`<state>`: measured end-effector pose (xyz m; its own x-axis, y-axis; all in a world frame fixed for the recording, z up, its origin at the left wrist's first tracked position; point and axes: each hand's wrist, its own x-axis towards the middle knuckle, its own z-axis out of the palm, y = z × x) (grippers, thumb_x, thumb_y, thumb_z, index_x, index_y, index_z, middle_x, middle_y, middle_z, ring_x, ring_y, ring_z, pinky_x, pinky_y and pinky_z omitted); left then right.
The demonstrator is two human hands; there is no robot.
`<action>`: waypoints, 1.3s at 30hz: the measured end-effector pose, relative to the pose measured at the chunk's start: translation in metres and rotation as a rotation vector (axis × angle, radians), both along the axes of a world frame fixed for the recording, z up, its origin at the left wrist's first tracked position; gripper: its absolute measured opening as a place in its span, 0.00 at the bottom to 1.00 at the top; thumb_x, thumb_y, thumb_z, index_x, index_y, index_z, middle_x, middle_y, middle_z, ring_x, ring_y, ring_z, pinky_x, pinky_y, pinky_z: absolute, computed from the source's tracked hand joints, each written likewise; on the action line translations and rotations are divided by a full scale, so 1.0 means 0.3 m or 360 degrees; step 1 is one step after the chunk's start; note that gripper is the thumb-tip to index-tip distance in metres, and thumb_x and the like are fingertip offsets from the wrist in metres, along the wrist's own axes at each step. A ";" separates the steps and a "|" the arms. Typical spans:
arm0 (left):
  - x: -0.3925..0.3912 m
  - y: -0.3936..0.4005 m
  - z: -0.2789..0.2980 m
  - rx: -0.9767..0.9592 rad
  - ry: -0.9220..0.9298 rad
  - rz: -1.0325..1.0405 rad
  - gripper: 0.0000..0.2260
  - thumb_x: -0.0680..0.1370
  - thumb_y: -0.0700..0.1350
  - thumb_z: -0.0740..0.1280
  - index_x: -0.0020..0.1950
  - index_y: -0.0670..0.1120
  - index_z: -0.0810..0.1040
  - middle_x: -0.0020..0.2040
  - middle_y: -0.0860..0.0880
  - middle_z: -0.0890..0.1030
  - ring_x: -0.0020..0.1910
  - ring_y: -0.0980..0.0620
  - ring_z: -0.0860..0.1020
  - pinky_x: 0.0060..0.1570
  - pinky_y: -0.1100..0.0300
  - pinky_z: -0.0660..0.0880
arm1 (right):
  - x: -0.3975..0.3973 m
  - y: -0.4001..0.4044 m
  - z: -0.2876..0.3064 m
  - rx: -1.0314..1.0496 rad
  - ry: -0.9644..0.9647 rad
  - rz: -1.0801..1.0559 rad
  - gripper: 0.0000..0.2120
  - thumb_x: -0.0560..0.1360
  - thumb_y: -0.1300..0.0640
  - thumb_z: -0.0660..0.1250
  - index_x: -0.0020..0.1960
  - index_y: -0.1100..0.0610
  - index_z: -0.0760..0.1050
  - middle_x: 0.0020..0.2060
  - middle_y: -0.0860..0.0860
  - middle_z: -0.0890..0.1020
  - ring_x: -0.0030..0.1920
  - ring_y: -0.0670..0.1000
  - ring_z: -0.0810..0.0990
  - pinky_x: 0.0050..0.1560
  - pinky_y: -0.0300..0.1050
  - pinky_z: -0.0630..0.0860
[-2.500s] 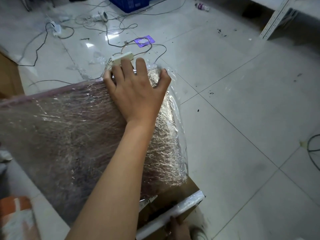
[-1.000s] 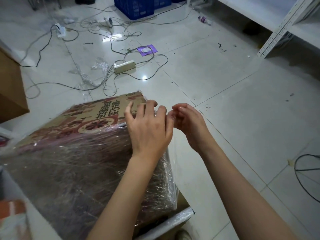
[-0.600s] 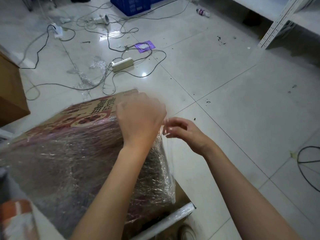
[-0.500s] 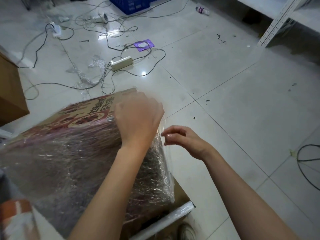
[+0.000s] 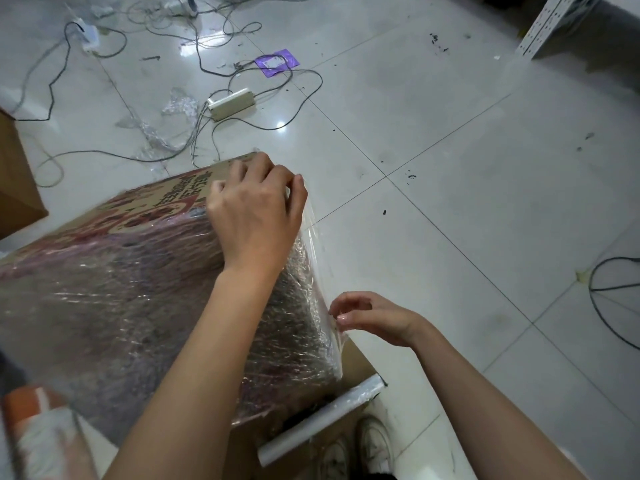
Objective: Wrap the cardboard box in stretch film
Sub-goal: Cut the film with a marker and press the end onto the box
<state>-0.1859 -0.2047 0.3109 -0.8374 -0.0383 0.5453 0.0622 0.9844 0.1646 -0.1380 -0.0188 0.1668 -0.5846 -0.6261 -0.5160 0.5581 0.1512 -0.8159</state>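
Nearest us the stretch film roll [image 5: 322,422] lies beside our shoes on the floor [image 5: 450,202]. Our right hand [image 5: 375,318] pinches the stretch film [image 5: 313,282] at the cardboard box [image 5: 138,271] side. Farther off, our left hand [image 5: 254,216] curls over the box's top corner, gripping film.

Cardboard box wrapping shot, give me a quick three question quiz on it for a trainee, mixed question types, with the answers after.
1. True or false: the left hand rests on the top corner of the cardboard box.
2. Multiple choice: what does the right hand pinch? A) a cable B) the stretch film at the box's edge C) the power strip
3. Fill in: the film roll lies at the ___ of the box, near the person's shoes.

Key: 1 true; 2 B; 3 foot. The power strip lies untouched on the floor beyond the box.
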 end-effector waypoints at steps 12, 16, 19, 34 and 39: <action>0.000 0.018 0.001 0.0158 0.0015 0.0098 0.12 0.74 0.47 0.65 0.34 0.45 0.82 0.37 0.46 0.80 0.37 0.44 0.76 0.37 0.56 0.64 | 0.128 0.038 -0.098 0.0043 -0.0316 -0.0387 0.06 0.71 0.58 0.70 0.45 0.60 0.79 0.39 0.53 0.80 0.42 0.50 0.78 0.49 0.42 0.75; 0.008 0.024 -0.003 0.0152 0.0013 0.0084 0.12 0.75 0.47 0.65 0.35 0.44 0.82 0.37 0.45 0.80 0.37 0.44 0.76 0.35 0.56 0.65 | 0.168 0.002 -0.113 -0.0027 -0.0363 -0.0631 0.05 0.71 0.59 0.69 0.44 0.60 0.77 0.37 0.53 0.79 0.36 0.49 0.76 0.42 0.42 0.76; 0.021 0.020 -0.008 0.0134 0.0033 0.0061 0.11 0.75 0.47 0.66 0.37 0.43 0.82 0.37 0.46 0.80 0.37 0.45 0.77 0.35 0.58 0.64 | 0.194 -0.033 -0.128 -0.0020 -0.0354 -0.0791 0.02 0.73 0.63 0.67 0.45 0.62 0.76 0.35 0.53 0.78 0.36 0.49 0.76 0.42 0.43 0.75; 0.043 0.047 -0.009 0.0280 0.0039 0.0104 0.07 0.68 0.40 0.67 0.41 0.48 0.84 0.40 0.48 0.81 0.38 0.46 0.79 0.35 0.59 0.65 | 0.202 -0.114 -0.160 -0.0284 -0.0894 -0.1250 0.09 0.64 0.70 0.67 0.36 0.58 0.73 0.33 0.51 0.80 0.32 0.47 0.78 0.35 0.39 0.73; 0.038 0.054 -0.007 0.0265 0.0077 0.0159 0.06 0.67 0.39 0.67 0.40 0.47 0.81 0.39 0.49 0.80 0.35 0.47 0.77 0.34 0.60 0.64 | 0.152 -0.128 -0.146 0.0197 -0.0777 -0.0982 0.10 0.73 0.70 0.55 0.38 0.59 0.71 0.29 0.51 0.72 0.24 0.47 0.64 0.25 0.39 0.61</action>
